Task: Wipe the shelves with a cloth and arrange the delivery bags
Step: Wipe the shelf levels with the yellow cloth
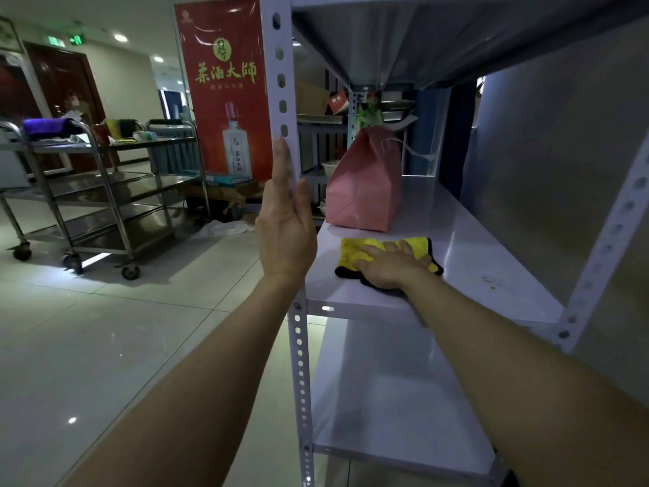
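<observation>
On middle shelf [474, 261], near left end: right hand [389, 267] pressed flat on yellow cloth [354, 253], fingers spread straight. Pink paper bag [365, 184] stands upright just beyond cloth, farther along the shelf. Left hand [286, 233] rests against shelf post [281, 82], fingers straight up along it. Steel cart [105, 191] far left on floor.
</observation>
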Demonstrator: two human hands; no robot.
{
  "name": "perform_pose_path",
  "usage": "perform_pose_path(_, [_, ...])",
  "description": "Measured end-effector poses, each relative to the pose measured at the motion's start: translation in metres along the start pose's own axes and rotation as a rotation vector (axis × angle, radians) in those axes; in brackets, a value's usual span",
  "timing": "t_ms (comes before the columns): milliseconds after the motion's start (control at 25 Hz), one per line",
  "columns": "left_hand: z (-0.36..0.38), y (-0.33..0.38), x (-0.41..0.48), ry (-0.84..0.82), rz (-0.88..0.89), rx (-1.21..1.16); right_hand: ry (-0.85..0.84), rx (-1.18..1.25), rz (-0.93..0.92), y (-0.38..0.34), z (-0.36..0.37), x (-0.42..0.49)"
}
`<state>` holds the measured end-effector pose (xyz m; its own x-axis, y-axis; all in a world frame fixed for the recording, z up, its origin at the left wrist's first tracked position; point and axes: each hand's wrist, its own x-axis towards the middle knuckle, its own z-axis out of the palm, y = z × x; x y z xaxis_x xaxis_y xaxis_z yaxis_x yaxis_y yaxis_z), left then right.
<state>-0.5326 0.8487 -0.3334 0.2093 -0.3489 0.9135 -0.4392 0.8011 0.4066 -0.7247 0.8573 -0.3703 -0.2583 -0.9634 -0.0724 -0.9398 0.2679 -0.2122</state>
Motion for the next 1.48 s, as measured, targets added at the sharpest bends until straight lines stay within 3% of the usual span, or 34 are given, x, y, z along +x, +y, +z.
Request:
perform_pose_path(320, [0.005,-0.002,-0.003,0.059,0.043,0.033,0.012,-0.065,-0.175,-0.075,0.016,0.003])
perform_pose_path(480, [-0.001,0.007,-0.005,-0.007,-0.037,0.090,0.084,-0.012,-0.251,-0.044,0.025,-0.041])
perform_pose_path(600, [-0.010,0.015,-0.006,-0.011,-0.072,0.413,0.066,0.013,-0.170,0.007,0.013,-0.066])
perform_pose_path(720, [-0.012,0.027,-0.024,-0.004,0.125,0.520,0.086,0.015,-0.046,0.069,0.004,-0.086])
perform_pose_path(840, [0.013,0.055,-0.054,-0.323,0.281,0.423,0.113,0.035,0.092,0.121,-0.003,-0.100])
perform_pose_path(960, [0.039,0.061,-0.064,-0.741,0.106,0.477,0.087,0.039,0.171,0.135,-0.008,-0.099])
perform_pose_path(1040, [0.045,0.044,-0.067,-0.892,0.018,0.551,0.074,0.035,0.211,0.127,-0.009,-0.087])
perform_pose_path(1320, [0.047,0.009,-0.083,-1.027,-0.004,0.604,0.027,-0.010,0.289,0.137,-0.038,0.001])
perform_pose_path(1480, [0.046,0.010,-0.083,-1.023,0.006,0.607,0.023,-0.057,0.325,0.148,-0.054,0.070])
